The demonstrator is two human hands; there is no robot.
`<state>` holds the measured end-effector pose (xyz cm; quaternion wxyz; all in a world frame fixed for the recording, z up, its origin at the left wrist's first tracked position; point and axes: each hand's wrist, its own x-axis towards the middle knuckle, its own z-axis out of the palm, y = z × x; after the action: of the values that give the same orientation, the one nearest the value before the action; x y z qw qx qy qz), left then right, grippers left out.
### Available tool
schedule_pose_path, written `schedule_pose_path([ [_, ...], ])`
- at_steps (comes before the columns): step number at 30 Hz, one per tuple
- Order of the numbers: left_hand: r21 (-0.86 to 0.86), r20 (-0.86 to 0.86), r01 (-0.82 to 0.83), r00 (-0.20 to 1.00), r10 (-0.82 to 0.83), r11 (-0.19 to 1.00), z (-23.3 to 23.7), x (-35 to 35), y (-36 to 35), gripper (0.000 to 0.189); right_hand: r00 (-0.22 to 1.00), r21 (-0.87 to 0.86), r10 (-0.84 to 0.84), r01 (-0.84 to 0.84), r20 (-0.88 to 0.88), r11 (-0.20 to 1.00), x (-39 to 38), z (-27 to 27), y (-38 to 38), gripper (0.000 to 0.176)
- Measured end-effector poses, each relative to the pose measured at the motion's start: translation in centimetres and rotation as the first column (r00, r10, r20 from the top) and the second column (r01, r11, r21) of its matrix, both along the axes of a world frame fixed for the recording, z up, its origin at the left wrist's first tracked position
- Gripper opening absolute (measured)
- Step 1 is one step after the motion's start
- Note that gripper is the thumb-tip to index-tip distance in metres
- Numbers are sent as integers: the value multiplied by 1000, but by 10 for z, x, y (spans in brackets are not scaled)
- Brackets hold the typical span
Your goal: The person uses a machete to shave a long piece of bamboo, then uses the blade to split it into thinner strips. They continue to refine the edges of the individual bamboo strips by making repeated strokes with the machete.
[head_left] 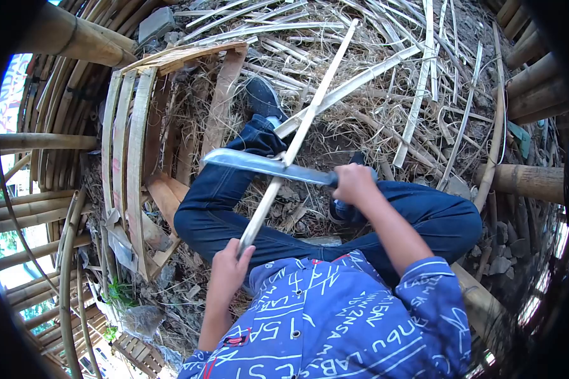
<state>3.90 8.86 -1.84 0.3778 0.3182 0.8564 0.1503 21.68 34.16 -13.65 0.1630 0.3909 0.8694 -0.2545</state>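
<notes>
My right hand [355, 183] is wrapped round the dark handle of a machete [253, 163], whose wide blade reaches left across my lap. Under the blade runs a long pale bamboo strip [322, 85], crossed by it near the strip's middle. The strip's near end is in my left hand [231, 262], fingers closed and thumb along it. From there it slants up and away between my legs. A second bamboo strip [367, 76] lies behind it and overlaps it in this view.
A wooden slatted crate [146, 126] stands tipped at my left. Many split bamboo strips [417, 107] and shavings litter the ground ahead. Bamboo poles [528, 183] wall in both sides. My bent legs [215, 196] flank the work, and stones [502, 259] lie at the right.
</notes>
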Motion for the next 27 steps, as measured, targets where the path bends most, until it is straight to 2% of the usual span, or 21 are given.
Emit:
schedule_pose_path([
  [4,17,-18,21,1000,-21,1000,-7,4,-1,30,999,42,35,-33,-29,999,11,2,21,26],
  [9,-35,-19,0,1000,0,999,-1,-7,4,30,986,35,1,5,-165,999,5,15,-14,22],
  [11,3,-28,18,999,-18,1000,0,-5,3,30,978,60,59,-48,-199,997,-3,26,-36,20],
  [15,-2,-11,23,1000,-23,1000,-2,-5,3,29,905,85,325,-314,-273,946,-13,31,-52,25],
  [17,26,-30,18,999,-18,999,0,-6,-6,29,949,113,269,-252,-167,961,-11,18,-31,25],
  [18,-85,22,-47,999,49,995,6,-10,-8,28,982,154,181,-171,-51,973,-8,14,-13,25],
  [19,5,22,-48,999,48,999,6,-13,-14,27,999,138,42,-40,-9,990,0,10,9,23],
  [21,41,28,-42,999,41,998,3,-1,-8,29,998,180,1,10,-60,984,16,-12,36,22],
  [23,61,-44,14,999,-11,998,-5,-3,-6,29,996,196,-8,25,-84,980,15,-4,36,21],
  [25,17,-45,23,999,-22,1000,-9,-11,-2,31,998,143,-41,48,-51,988,13,16,21,23],
  [27,39,-4,-9,1000,9,999,-2,-13,4,33,995,70,-4,12,-104,997,13,14,7,27],
])
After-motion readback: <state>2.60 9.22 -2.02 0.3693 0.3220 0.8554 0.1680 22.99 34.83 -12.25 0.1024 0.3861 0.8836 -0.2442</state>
